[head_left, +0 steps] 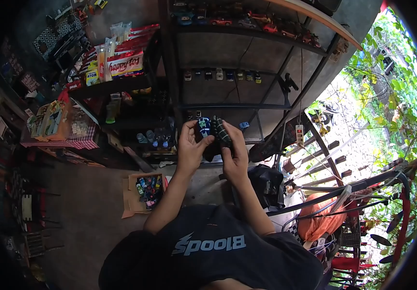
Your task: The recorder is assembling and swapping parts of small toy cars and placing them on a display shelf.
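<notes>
Both my hands are raised side by side in front of the dark metal shelf rack (232, 105). Between the thumb and fingers of my left hand (190, 150) is a small blue and white toy car (203, 126). My right hand (236, 157) grips a dark green object with pale stripes (222, 133), perhaps another toy vehicle; its exact kind is unclear. The two held things are close together, tilted upright. Just beyond my right fingers, a small blue toy car (244, 125) stands on a lower shelf level.
Several small toy cars (219, 74) line the middle shelf, with larger ones (221, 21) above. An open cardboard box (130, 195) of toys lies on the floor at left. Snack packs (126, 65) fill a nearby rack. A black bag (266, 186) sits at right.
</notes>
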`<state>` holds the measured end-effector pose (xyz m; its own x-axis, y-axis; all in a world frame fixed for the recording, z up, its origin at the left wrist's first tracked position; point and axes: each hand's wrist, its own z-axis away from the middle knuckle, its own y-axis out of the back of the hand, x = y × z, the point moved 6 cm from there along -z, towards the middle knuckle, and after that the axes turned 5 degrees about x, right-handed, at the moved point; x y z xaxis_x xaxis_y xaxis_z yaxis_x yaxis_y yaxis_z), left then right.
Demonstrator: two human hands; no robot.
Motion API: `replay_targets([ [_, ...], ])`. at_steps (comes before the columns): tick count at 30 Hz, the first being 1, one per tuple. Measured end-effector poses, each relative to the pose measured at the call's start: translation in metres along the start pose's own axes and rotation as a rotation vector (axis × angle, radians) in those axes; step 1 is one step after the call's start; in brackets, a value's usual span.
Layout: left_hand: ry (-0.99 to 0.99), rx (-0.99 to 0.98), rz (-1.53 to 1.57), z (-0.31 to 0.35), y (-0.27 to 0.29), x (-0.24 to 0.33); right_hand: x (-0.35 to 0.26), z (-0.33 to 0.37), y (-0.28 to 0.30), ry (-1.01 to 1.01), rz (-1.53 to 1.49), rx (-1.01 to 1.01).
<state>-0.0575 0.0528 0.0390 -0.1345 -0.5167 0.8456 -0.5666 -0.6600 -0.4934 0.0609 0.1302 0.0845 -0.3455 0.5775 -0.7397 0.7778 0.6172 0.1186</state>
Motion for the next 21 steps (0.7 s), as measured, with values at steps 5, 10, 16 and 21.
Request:
replay_targets([
  [5,-0.065,0.191,-0.104,-0.001,0.003,0.006,0.0,0.007,0.003,0.0,0.044,-0.048],
  [10,-0.193,0.186,-0.21,0.011,-0.006,0.001,0.006,0.011,0.001,-0.028,0.012,-0.04],
  [16,-0.201,-0.001,-0.276,0.022,-0.015,0.008,0.011,0.006,0.007,-0.034,0.043,0.069],
  [21,-0.187,-0.009,-0.309,0.016,-0.009,0.013,0.007,0.009,0.008,-0.048,0.122,-0.022],
])
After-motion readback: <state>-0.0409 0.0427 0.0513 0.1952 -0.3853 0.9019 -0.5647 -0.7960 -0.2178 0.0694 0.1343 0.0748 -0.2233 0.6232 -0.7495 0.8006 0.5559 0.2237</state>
